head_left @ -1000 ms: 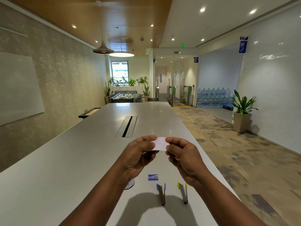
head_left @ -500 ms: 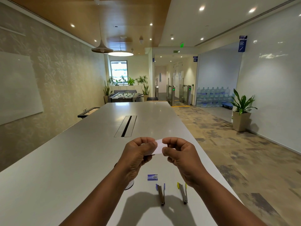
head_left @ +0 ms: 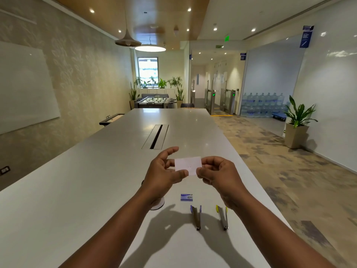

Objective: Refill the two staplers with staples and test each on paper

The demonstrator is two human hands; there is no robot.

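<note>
Both hands hold a small white paper slip [head_left: 188, 165] up over the table [head_left: 77, 190], left hand [head_left: 164, 171] and right hand [head_left: 216, 174] each pinching an end. A staple seems set in it. Below the grip lie the blue stapler [head_left: 196, 217], yellow stapler [head_left: 222, 217] and staple box [head_left: 186, 197]; whether both are tested, I can't tell.
</note>
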